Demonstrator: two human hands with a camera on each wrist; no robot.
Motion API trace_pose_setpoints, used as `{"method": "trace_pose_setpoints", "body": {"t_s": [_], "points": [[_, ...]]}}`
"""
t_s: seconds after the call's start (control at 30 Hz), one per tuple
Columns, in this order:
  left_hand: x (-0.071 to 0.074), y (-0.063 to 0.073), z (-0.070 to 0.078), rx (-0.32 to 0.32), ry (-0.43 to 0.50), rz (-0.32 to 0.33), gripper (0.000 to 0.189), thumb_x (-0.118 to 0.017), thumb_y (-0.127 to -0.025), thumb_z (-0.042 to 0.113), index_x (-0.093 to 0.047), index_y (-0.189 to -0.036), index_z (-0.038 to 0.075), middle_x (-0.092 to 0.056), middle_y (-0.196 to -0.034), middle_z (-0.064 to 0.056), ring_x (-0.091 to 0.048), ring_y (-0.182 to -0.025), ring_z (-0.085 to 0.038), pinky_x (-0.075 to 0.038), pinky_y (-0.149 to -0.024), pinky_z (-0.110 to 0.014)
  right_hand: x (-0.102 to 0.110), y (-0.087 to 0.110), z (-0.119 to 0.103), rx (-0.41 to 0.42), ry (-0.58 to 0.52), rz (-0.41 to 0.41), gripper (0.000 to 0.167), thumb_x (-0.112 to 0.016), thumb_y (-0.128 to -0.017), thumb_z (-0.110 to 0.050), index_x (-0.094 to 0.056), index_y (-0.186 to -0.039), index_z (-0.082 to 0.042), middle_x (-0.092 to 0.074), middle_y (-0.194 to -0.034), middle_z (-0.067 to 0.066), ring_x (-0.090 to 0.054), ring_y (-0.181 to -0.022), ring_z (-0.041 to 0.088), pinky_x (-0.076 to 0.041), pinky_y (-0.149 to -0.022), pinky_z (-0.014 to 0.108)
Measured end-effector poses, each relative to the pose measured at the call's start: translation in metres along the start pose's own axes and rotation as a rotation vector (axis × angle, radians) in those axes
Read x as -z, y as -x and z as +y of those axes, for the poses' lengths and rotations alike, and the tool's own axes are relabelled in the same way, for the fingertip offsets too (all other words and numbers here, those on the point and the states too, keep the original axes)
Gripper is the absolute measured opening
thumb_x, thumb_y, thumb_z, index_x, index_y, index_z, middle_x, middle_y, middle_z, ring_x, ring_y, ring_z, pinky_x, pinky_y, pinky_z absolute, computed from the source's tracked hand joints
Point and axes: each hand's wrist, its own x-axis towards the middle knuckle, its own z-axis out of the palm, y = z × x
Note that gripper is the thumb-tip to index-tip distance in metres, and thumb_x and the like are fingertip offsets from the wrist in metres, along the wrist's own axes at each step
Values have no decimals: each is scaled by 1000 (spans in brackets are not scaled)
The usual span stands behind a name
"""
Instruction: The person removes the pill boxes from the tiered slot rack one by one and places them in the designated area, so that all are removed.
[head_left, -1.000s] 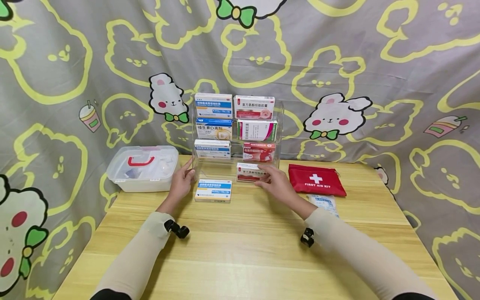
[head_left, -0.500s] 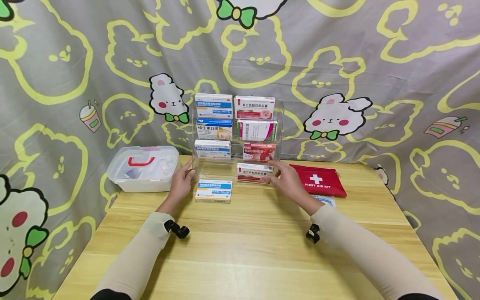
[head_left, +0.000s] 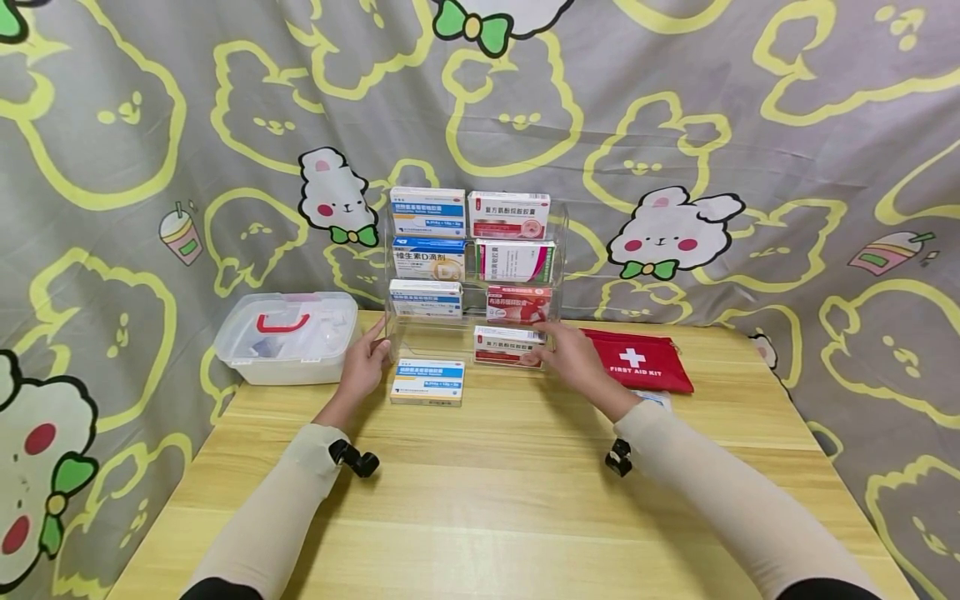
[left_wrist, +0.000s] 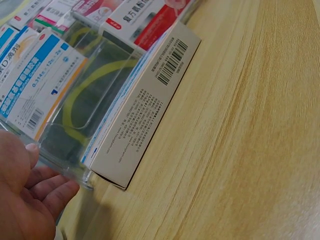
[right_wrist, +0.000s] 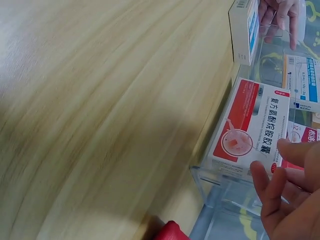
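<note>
While a clear case w/ red handle [head_left: 281, 372] sits far L on the wooden table [head_left: 480, 500], the L hand [head_left: 364, 362] is just beside it, holding the L edge of the clear stand [head_left: 431, 337], fingers bent round it. In front of the stand's L half, a loose blue/white box [head_left: 427, 382] is on the table, label showing. Stand's L col., top down: upper blue/white box [head_left: 428, 213], vit. D box [head_left: 428, 259], third-tier blue/white box [head_left: 426, 300]. R col., top down: top red/white box [head_left: 509, 217], magenta/green-edged box [head_left: 515, 261], red box [head_left: 517, 302], then btm red/white box [head_left: 504, 343] in the lowest tier. R hand [head_left: 576, 358] is at that last box's R end, thumb & fingers apart, loosely bent; can't tell re: firm contact. Far R: red FIRST AID KIT pouch [head_left: 647, 362], partly behind the hand; below it a small pkt [head_left: 658, 400], mostly hidden by the R sleeve [head_left: 720, 492].
</note>
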Motion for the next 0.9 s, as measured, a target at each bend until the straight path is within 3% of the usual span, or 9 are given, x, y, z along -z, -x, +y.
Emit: {"method": "trace_pose_setpoints", "body": {"t_s": [0.1, 0.23, 0.47, 0.9], "points": [[0, 0, 1, 7, -2, -1, 54, -46, -110, 7, -37, -161, 23, -39, -162, -17, -56, -133, -34, -55, -98, -44, -4, -2, -1, 7, 4, 25, 43, -78, -95, -19, -68, -135, -8, -66, -135, 17, -66, -87, 29, -54, -75, 43], [0, -1, 1, 17, -5, 2, 55, -46, -110, 7, -37, -161, 24, -40, -160, -19, -56, -134, -35, -54, -98, -45, -9, -5, -2, 11, -11, 69, 36, -78, -93, -14, -73, -128, -8, -71, -126, 16, -68, -109, 34, -56, -87, 50], [0, 0, 2, 27, -2, -11, 55, -45, -111, 8, -34, -162, 25, -35, -165, -13, -55, -134, -35, -54, -99, -45, -14, -8, -7, -2, -46, 92, 32, -78, -92, -8, -74, -124, -3, -71, -124, 17, -65, -116, 35, -53, -97, 51], [1, 1, 2, 19, -6, -8, 56, -45, -110, 7, -34, -162, 24, -34, -165, -11, -56, -132, -36, -53, -99, -44, -15, -11, -10, -28, -58, 75, 29, -76, -95, -8, -75, -123, -3, -72, -125, 17, -66, -114, 34, -54, -96, 49]]}}
